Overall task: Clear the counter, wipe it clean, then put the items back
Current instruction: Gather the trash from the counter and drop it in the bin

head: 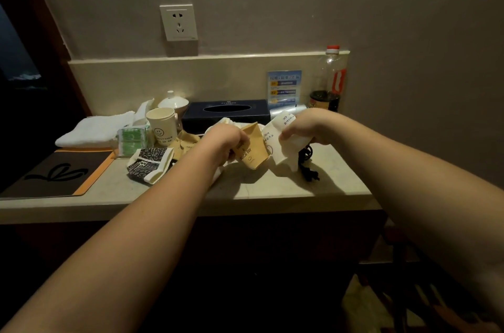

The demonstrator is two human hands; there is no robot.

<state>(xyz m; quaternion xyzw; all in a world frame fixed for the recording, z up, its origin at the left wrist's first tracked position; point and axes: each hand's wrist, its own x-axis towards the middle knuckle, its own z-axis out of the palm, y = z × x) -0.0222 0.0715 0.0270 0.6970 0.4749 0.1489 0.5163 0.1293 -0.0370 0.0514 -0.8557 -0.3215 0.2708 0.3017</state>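
Clearing stage, by the look of it; most clutter not yet lifted off the pale stone desk (286,191).

Left hand (225,141) curled round a crushed brown paper cup (252,152) printed with "NICE DAY", held just above the desk near its middle. Right hand (305,128) gripping a crumpled white paper cup (281,141) with dark lettering, just beside the brown one, nearly touching it.

Risks, judged from here:
- Both cups squashed and soft; any dregs inside could drip onto the desk or down the front edge when tilted. Contents not visible.
- Black power cord (308,166) lying right under the right hand, plug near the desk's front; easily snagged by fingers or wrist and dragged off.
- Tall clear plastic bottle with a red cap (331,79), dark liquid low in it, standing at the back right corner; a careless elbow swing could tip it.
- Upright cream paper cup with a smiley face (161,125) close to the left forearm's path, beside a black-and-white patterned crushed cup (150,165); liable to be knocked over on reaching back.
- Dim light, so small scraps near the dark navy tissue box (226,113) could be missed before wiping.
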